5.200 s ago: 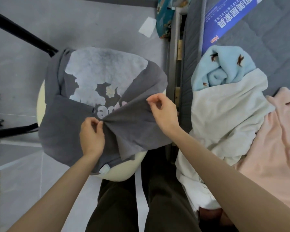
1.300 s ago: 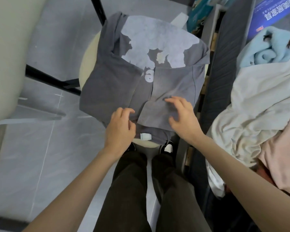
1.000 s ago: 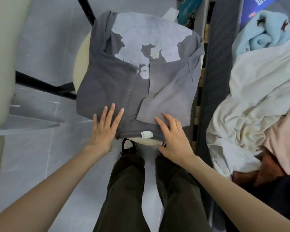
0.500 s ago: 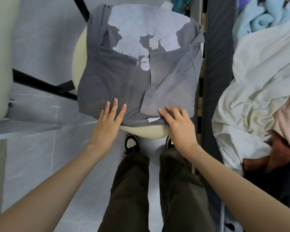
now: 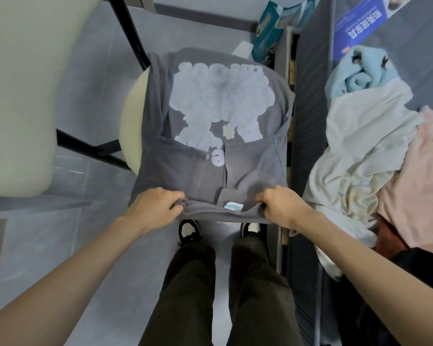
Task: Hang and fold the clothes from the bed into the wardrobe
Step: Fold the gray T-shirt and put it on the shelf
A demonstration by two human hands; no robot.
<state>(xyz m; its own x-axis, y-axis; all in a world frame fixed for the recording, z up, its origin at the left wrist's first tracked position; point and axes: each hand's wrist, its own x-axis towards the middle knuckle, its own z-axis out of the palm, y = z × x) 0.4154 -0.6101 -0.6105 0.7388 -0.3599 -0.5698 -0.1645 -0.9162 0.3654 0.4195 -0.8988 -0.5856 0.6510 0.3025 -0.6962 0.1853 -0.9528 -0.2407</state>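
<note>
White letter "e" on the grey T-shirt point(image 5: 250, 171); inverted Chinese characters on the blue banner point(image 5: 358, 28)

Matt grey cloth T-shirt point(image 5: 248, 171) with a seemingly chalky print.

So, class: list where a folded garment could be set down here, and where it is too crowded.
Free: the bare mattress bordered by the blue leaflet, light blue garment and pink garment; floor tiles between stool and cream chair. Crowded: the stool, covered by the grey T-shirt; the bed's near side, piled with the white garment.
</note>
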